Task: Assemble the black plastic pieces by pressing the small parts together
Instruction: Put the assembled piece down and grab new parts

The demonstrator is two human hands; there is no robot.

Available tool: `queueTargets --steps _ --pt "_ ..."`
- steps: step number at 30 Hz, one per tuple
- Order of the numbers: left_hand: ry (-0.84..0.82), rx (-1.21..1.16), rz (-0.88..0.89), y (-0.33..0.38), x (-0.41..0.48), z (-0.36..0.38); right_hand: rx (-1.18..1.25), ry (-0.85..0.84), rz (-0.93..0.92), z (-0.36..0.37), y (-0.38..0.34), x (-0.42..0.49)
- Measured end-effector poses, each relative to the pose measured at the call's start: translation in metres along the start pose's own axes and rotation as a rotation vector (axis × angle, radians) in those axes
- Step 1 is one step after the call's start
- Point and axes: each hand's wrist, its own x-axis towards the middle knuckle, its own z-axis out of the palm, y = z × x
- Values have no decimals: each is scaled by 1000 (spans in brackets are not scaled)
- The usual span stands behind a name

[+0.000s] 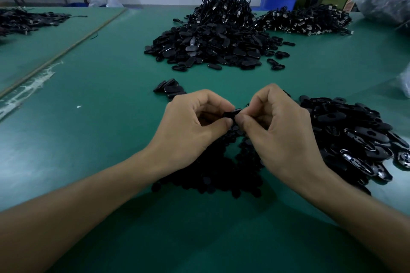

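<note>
Green bench (pixel 99 86) w/ black-part heaps (pixel 210 46); L hand (pixel 190 126), R hand (pixel 281 126) in pinch on small black piece (pixel 230 114).

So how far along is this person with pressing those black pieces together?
Early, it seems. A small cluster beyond the left hand may be finished work. Both that hand and the right hand pinch one black piece. Plenty remains: the oval pieces at right, the round parts under the wrists, and the far pile.
</note>
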Motion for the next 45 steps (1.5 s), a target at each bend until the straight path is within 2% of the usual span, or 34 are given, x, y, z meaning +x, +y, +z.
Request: queueTargets --steps 4,7,13,16,19,21,26,32,40,45 --pt "5 158 80 0 -3 1 -29 1 50 -1 2 1" --pt "52 291 142 -1 -4 1 46 -48 64 1 1 0" --pt "86 330 112 -5 0 -5 155 -199 -5 3 -4 -2" --pt "74 295 94 -6 2 -6 140 -146 -15 1 -2 0" --pt "45 162 38 -6 3 -5 1 -49 -55 -4 2 5" --pt "7 54 -5 -4 3 -5 -37 -57 -36 -7 5 8" --pt "-36 -147 -90 -4 5 -6 95 -137 33 -9 7 11" --pt "-22 -181 -117 -7 6 -6 125 -144 64 -10 7 11" --pt "-47 -147 -120 -10 6 -7 45 -179 97 -9 5 11" --pt "-43 -73 -62 -7 6 -8 86 -174 129 -9 7 11"
